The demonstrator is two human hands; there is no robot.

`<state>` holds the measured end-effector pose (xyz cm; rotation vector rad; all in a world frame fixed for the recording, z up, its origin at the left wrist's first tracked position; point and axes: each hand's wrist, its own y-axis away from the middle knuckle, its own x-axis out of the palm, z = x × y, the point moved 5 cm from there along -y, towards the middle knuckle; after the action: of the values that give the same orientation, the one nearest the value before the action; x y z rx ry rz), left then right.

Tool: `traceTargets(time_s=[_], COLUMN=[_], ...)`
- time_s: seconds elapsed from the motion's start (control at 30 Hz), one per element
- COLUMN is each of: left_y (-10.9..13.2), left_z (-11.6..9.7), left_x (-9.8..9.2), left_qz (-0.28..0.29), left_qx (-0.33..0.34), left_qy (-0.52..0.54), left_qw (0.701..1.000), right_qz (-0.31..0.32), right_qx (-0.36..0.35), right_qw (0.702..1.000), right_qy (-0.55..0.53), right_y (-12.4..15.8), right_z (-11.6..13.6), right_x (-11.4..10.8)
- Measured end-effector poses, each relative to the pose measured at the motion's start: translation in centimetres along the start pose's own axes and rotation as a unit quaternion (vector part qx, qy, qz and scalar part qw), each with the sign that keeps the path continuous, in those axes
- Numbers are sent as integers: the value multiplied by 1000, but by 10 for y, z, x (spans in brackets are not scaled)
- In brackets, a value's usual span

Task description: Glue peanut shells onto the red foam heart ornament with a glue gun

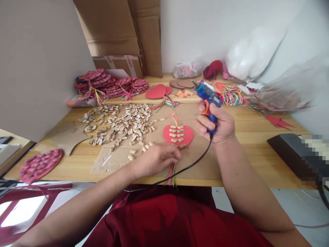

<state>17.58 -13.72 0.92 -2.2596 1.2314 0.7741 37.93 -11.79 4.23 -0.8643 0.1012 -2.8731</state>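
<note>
My right hand (pixel 217 123) is wrapped round a blue hot glue gun (pixel 209 96) with an orange trigger, held above the table with its nozzle pointing up and left. Lower down, my left hand (pixel 160 157) has curled fingers at the bottom edge of a red heart-shaped card (pixel 167 133), closed on a peanut shell (pixel 182 146) that shows partly past the fingertips. Two columns of peanut shells (pixel 177 134) sit on that card. A string loop (pixel 174 118) rises from its top, and colourful tassel strings (pixel 173 175) hang below, partly behind my left hand.
Many loose peanut shells (pixel 133 120) lie on cardboard (pixel 203 164) to the left. Shell-covered pieces (pixel 113 84) are stacked at the back, beside red cards (pixel 156 91) and bright cords (pixel 232 96). A black box (pixel 290 154) stands right. The gun's cable (pixel 190 167) crosses the front.
</note>
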Motion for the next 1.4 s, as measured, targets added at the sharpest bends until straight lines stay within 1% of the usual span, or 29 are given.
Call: traceTargets(time_s=[0.07, 0.13, 0.23, 0.3, 0.43, 0.63, 0.87, 1.07, 1.4], left_y=[-3, -6, -9, -10, -13, -14, -13, -13, -13], left_z=[11, 18, 22, 24, 28, 35, 39, 39, 40], left_x=[-6, -8, -4, 0, 3, 4, 4, 3, 1], left_qz=[-82, -126, -142, -144, -150, -158, -165, -168, -159], left_qx=[-8, -8, -3, -1, -7, -12, 0, 11, -1], left_qy=[-28, -67, -129, -153, -170, -174, -177, -180, -197], left_qw=[996, 990, 981, 978, 974, 972, 970, 969, 967], right_qz=[-36, -97, -199, -228, -245, -239, -255, -269, -287], right_qx=[11, 35, 44, 30, 24, 45, 44, 61, 62], right_qw=[999, 993, 972, 962, 956, 955, 953, 950, 947], right_qy=[20, 56, 122, 145, 162, 171, 156, 147, 132], right_y=[-5, -10, -16, -19, -21, -24, -21, -24, -24], right_z=[-5, -13, -21, -24, -30, -35, -34, -35, -37], right_x=[-5, -13, -26, -31, -39, -47, -43, -46, -45])
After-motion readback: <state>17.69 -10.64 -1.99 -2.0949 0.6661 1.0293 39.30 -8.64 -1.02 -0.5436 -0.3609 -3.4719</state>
